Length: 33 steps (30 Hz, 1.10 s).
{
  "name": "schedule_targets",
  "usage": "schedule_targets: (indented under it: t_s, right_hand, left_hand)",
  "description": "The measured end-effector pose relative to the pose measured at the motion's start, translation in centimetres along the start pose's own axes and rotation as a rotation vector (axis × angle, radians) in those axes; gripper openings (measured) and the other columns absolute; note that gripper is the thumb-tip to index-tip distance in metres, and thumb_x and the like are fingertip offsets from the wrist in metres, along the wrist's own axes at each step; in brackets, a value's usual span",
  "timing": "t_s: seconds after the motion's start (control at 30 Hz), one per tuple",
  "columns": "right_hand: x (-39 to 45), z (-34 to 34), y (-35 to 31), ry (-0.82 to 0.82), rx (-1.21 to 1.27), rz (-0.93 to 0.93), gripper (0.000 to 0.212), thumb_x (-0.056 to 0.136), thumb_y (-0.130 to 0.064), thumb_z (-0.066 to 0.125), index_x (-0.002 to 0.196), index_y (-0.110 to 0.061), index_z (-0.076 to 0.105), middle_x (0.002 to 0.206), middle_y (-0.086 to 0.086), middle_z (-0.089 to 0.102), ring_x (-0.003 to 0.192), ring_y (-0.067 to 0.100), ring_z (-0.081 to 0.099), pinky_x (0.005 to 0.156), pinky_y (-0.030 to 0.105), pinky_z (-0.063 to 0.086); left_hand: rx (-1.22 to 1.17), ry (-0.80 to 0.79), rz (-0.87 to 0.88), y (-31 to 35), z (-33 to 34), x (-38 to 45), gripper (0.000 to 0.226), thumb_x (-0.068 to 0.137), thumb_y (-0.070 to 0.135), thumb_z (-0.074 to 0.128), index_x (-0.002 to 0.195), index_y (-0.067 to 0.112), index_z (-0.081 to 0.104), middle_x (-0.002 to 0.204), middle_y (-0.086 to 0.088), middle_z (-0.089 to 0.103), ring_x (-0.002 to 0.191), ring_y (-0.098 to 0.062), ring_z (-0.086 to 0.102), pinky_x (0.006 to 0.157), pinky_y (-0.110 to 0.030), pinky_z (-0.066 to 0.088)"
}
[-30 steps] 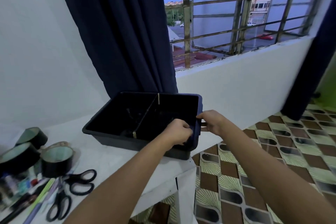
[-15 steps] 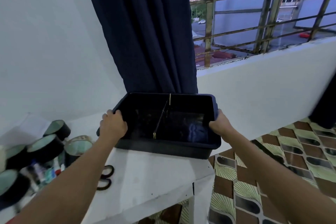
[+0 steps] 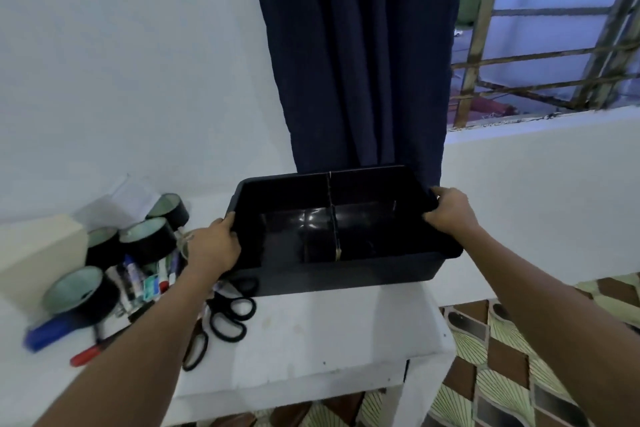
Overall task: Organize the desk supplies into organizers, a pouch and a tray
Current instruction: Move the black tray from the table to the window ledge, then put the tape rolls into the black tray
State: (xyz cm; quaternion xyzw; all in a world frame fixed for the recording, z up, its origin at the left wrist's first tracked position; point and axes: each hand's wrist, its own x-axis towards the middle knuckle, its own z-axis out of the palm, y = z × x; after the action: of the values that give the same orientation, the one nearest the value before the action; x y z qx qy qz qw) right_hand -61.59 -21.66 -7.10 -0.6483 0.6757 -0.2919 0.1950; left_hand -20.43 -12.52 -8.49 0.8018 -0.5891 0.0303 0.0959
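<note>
Black tray (image 3: pixel 346 274) sat centre frame on the white desk (image 3: pixel 311 340), at the desk's right end, dark curtain (image 3: pixel 353 55) hanging just behind it. Long axis ran left-right across the frame. Glossy black plastic, rolled rim, thin dividers splitting it into compartments; nothing visible inside, though the interior was dark.

Both hands were on it, one per short end. Left hand (image 3: pixel 214 246) gripped the left rim, fingers curled over the edge into the tray. Right hand (image 3: pixel 448 211) gripped the right rim, thumb on top, fingers wrapped round the outer edge. Neither hand nearer; hold looked symmetric. My read: tray was being positioned, not loaded.

Key relation: supplies all lay left of the tray, on the left-hand side. Scissors (image 3: pixel 225 319) were touching or just under the tray's lower-left corner, can't tell which. Further left: tape rolls (image 3: pixel 149 239), a clump of markers (image 3: pixel 145 281), a red pen (image 3: pixel 86 355), a cream box (image 3: pixel 38 253) at the frame's left edge. Sliding the tray left risks shoving the scissors.
</note>
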Motion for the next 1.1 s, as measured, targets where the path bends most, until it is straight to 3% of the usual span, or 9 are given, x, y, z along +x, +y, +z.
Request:
schedule_targets:
  t_s: [0.1, 0.4, 0.5, 0.6, 0.73, 0.87, 1.0, 1.1]
  right_hand:
    - [0.9, 0.5, -0.3, 0.042, -0.107, -0.05, 0.023, 0.064, -0.01, 0.063, 0.086, -0.016, 0.064, 0.083, 0.01, 0.062, 0.071, 0.028, 0.06, 0.057, 0.032, 0.05]
    - [1.8, 1.0, -0.7, 0.054, -0.219, -0.113, 0.015, 0.071, -0.01, 0.066, 0.086, -0.006, 0.063, 0.093, 0.014, 0.053, 0.084, 0.034, 0.056, 0.065, 0.034, 0.048]
    - [1.5, 0.9, -0.9, 0.105, -0.414, -0.187, 0.026, 0.08, -0.016, 0.063, 0.103, -0.004, 0.063, 0.106, 0.018, 0.054, 0.101, 0.036, 0.049, 0.074, 0.04, 0.047]
    - [0.9, 1.4, -2.8, 0.15, -0.494, -0.353, 0.038, 0.085, -0.02, 0.059, 0.121, -0.005, 0.061, 0.121, 0.015, 0.056, 0.108, 0.035, 0.048, 0.086, 0.043, 0.046]
    - [-0.3, 3.7, -9.8, 0.049, -0.262, -0.549, 0.04, 0.088, -0.02, 0.058, 0.126, -0.006, 0.06, 0.123, 0.012, 0.06, 0.112, 0.03, 0.05, 0.096, 0.04, 0.046]
    - [-2.8, 7.5, -19.0, -0.036, -0.112, -0.738, 0.033, 0.088, -0.019, 0.058, 0.119, -0.008, 0.064, 0.113, 0.009, 0.064, 0.104, 0.026, 0.055, 0.093, 0.039, 0.048]
    - [-5.8, 12.6, -26.5, -0.297, -0.019, -0.816, 0.031, 0.087, -0.022, 0.058, 0.114, -0.01, 0.067, 0.106, 0.006, 0.069, 0.088, 0.015, 0.061, 0.084, 0.03, 0.052]
    - [-8.1, 16.5, -30.3, -0.468, -0.044, -0.891, 0.032, 0.086, -0.026, 0.061, 0.114, -0.011, 0.068, 0.107, 0.003, 0.07, 0.089, 0.015, 0.063, 0.088, 0.03, 0.052]
  left_hand:
    - [0.02, 0.008, -0.028, -0.1, 0.0, 0.2, 0.054, 0.094, 0.027, 0.04, 0.147, 0.026, 0.031, 0.135, -0.007, 0.052, 0.107, -0.046, 0.055, 0.091, -0.044, 0.044]
    - [0.041, -0.035, -0.054, -0.1, 0.1, 1.0, 0.055, 0.092, 0.024, 0.037, 0.147, 0.024, 0.029, 0.133, -0.009, 0.052, 0.109, -0.048, 0.05, 0.097, -0.048, 0.039]
    - [0.017, -0.085, -0.048, -0.2, -0.3, 1.0, 0.053, 0.09, 0.025, 0.036, 0.143, 0.02, 0.033, 0.13, -0.012, 0.054, 0.111, -0.045, 0.051, 0.099, -0.048, 0.039]
    - [-0.076, -0.084, -0.059, -0.2, -2.0, 0.8, 0.038, 0.091, 0.022, 0.038, 0.125, 0.007, 0.048, 0.123, -0.019, 0.059, 0.112, -0.041, 0.053, 0.096, -0.044, 0.038]
    - [-0.158, -0.049, -0.077, -2.2, -5.5, 1.1, 0.047, 0.089, 0.021, 0.049, 0.133, 0.005, 0.051, 0.134, -0.018, 0.054, 0.121, -0.039, 0.05, 0.101, -0.042, 0.042]
    - [-0.173, 0.011, -0.113, -6.0, -9.8, 0.7, 0.042, 0.089, 0.014, 0.051, 0.131, 0.006, 0.055, 0.137, -0.017, 0.053, 0.122, -0.036, 0.05, 0.101, -0.038, 0.041]
    - [-0.121, -0.037, -0.213, -11.5, -12.0, -0.5, 0.04, 0.088, 0.021, 0.055, 0.125, 0.007, 0.059, 0.135, -0.015, 0.054, 0.123, -0.031, 0.05, 0.1, -0.033, 0.039]
    - [-0.076, -0.083, -0.247, -15.4, -12.5, -2.3, 0.033, 0.086, 0.016, 0.058, 0.116, 0.006, 0.065, 0.123, -0.015, 0.062, 0.113, -0.031, 0.056, 0.09, -0.031, 0.043]
